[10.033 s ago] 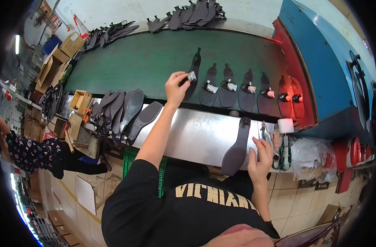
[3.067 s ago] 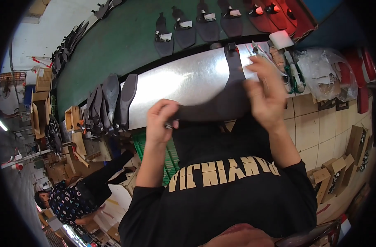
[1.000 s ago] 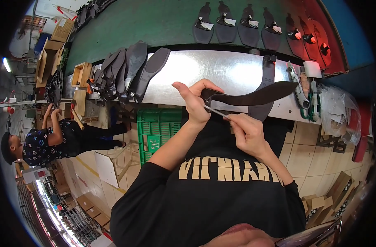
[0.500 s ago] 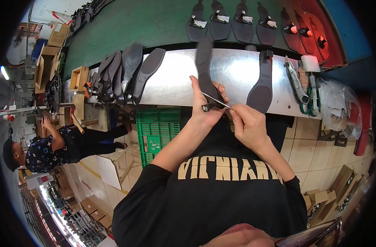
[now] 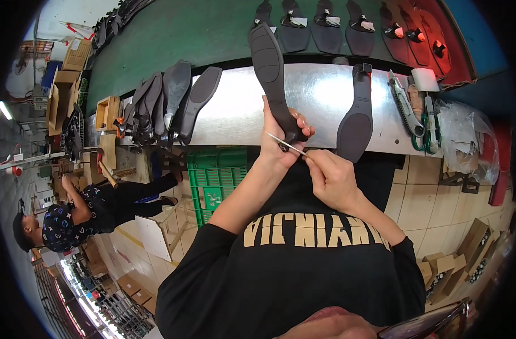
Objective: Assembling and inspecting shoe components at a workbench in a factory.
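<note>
My left hand (image 5: 274,153) is closed around the heel end of a dark shoe sole (image 5: 267,63). Its toe points away from me and its grooved underside faces up. Pinched in the fingers of my right hand (image 5: 336,176) is a thin pale rod-shaped tool (image 5: 282,141), lying across the heel by my left palm. Whether its tip touches the heel I cannot tell. A second dark sole (image 5: 356,133), underside up, lies on the metal worktop (image 5: 235,121) just right of my hands.
Several soles (image 5: 201,93) lie at the worktop's left, near a wooden box (image 5: 107,113). More sit on the green surface (image 5: 213,34) behind. At right are a utility knife (image 5: 405,107), green-handled scissors (image 5: 432,133) and a plastic bag (image 5: 467,141). Below stands a green crate (image 5: 210,189); a person (image 5: 71,223) stands left.
The sole in my left hand has swung up and slightly left, turning its underside more toward view. My right hand has shifted slightly left and down with the rod.
</note>
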`<act>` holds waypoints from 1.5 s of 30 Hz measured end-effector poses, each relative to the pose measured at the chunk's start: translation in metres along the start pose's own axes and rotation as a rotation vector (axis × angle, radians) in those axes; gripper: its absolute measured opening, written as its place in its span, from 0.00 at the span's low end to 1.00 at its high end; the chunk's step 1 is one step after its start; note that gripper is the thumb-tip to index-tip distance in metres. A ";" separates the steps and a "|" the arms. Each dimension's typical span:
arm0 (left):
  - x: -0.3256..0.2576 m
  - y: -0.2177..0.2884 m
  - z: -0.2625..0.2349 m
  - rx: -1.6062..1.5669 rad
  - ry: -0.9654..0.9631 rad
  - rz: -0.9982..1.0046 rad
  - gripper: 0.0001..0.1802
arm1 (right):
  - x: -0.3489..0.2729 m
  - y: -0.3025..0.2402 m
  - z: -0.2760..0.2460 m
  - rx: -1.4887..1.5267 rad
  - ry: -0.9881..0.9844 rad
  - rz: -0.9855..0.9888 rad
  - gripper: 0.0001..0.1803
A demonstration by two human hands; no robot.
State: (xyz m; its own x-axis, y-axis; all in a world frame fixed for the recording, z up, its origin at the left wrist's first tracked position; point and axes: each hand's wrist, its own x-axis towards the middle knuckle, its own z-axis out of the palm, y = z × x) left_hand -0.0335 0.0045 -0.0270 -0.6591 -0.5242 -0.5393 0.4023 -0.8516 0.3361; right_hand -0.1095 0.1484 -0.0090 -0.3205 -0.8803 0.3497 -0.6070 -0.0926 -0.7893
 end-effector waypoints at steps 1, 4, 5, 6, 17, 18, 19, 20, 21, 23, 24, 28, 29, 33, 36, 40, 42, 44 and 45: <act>0.003 0.001 -0.003 0.011 0.002 -0.024 0.40 | -0.003 -0.001 0.000 -0.014 -0.048 -0.060 0.05; 0.007 0.005 -0.002 -0.039 -0.013 -0.064 0.42 | -0.007 -0.005 0.006 0.076 -0.047 -0.020 0.05; 0.005 0.007 0.002 -0.039 -0.016 -0.061 0.42 | 0.000 -0.002 0.002 0.100 0.050 -0.006 0.04; 0.000 0.008 0.006 0.017 0.007 -0.009 0.43 | 0.005 -0.003 -0.010 0.115 -0.009 0.152 0.03; -0.008 -0.015 0.000 0.203 0.020 0.138 0.38 | 0.013 0.005 -0.004 0.540 -0.042 0.261 0.34; -0.007 -0.016 -0.008 0.275 -0.039 0.135 0.36 | 0.015 0.005 -0.008 0.452 -0.025 0.248 0.32; -0.007 -0.015 -0.010 0.349 -0.100 0.127 0.34 | 0.017 0.006 -0.010 0.363 -0.003 0.237 0.31; -0.008 -0.015 -0.011 0.323 -0.153 0.089 0.34 | 0.022 0.008 -0.006 0.294 0.092 0.133 0.28; -0.008 -0.018 -0.012 0.321 -0.154 0.083 0.34 | 0.025 0.007 -0.005 0.290 0.093 0.138 0.28; -0.011 -0.022 -0.005 0.244 -0.040 0.115 0.33 | 0.030 0.004 -0.007 0.280 0.018 0.121 0.25; -0.006 -0.021 -0.024 0.193 -0.238 0.017 0.32 | 0.032 0.007 0.000 0.326 0.085 0.046 0.22; -0.021 -0.025 0.006 0.176 -0.054 0.019 0.30 | 0.034 0.015 0.006 0.261 0.161 -0.054 0.18; -0.026 -0.024 0.014 0.174 -0.055 0.017 0.30 | 0.035 0.013 0.005 0.242 0.175 -0.057 0.17; -0.028 -0.009 0.004 0.187 -0.242 -0.095 0.29 | 0.041 0.020 -0.016 0.456 0.063 0.147 0.15; -0.033 -0.002 0.009 0.260 -0.177 -0.088 0.30 | 0.039 0.022 -0.029 0.812 0.002 0.454 0.19; -0.027 0.001 0.002 0.294 -0.245 0.040 0.32 | 0.030 0.029 -0.038 0.790 0.123 0.486 0.24; -0.026 0.003 0.002 0.334 -0.223 0.112 0.34 | 0.022 0.022 -0.043 0.828 0.052 0.510 0.24; -0.025 0.002 0.001 0.361 -0.191 0.172 0.33 | 0.017 0.015 -0.046 0.972 -0.051 0.536 0.29; -0.024 0.001 0.001 0.362 -0.193 0.165 0.33 | 0.017 0.010 -0.046 0.970 -0.045 0.539 0.29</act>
State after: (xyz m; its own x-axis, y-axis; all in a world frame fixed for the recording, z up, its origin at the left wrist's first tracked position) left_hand -0.0183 0.0163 -0.0129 -0.7249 -0.6136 -0.3131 0.2864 -0.6818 0.6732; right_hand -0.1548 0.1543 0.0123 -0.3328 -0.9290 -0.1616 0.4369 0.0000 -0.8995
